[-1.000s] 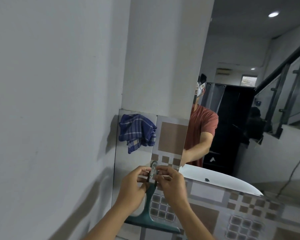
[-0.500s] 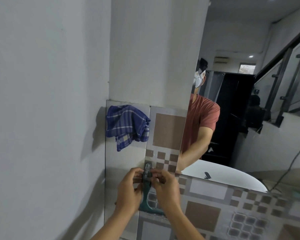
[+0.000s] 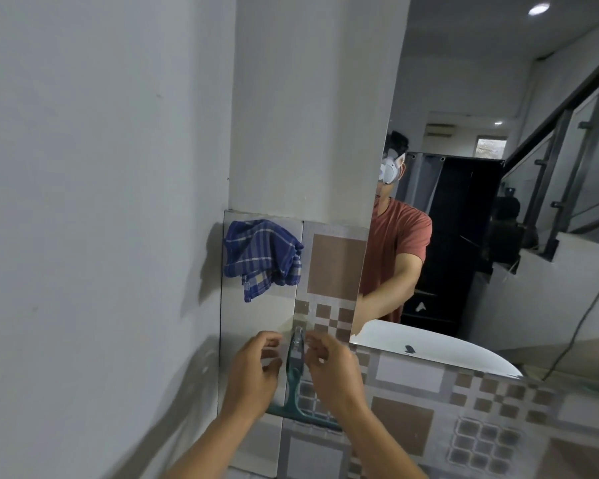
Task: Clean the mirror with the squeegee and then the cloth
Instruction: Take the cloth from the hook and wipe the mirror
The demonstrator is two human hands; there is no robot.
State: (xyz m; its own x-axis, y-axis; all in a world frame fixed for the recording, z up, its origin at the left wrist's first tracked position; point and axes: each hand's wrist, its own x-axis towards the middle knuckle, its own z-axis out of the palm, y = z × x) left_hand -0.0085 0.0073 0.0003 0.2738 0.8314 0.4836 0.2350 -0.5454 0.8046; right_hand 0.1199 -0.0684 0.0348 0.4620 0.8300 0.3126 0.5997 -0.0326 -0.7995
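Observation:
A teal squeegee (image 3: 296, 375) with a grey handle top hangs upright on the tiled wall, blade at the bottom. My left hand (image 3: 253, 378) is just left of its handle, fingers curled and apart, a small gap from it. My right hand (image 3: 332, 371) is just right of the handle, fingertips close to its top and holding nothing. A blue plaid cloth (image 3: 261, 257) hangs on the tiles above and to the left. The large mirror (image 3: 498, 271) fills the right side and reflects a person in a red shirt.
A plain white wall (image 3: 101, 202) runs close along the left. Patterned brown and grey tiles (image 3: 412, 409) cover the wall under the mirror. The mirror reflects a white basin rim, a dark cabinet and a stair railing.
Both hands were pinching the top of the squeegee handle; now their fingers have come off it and spread slightly to each side. The squeegee stays hanging on the wall.

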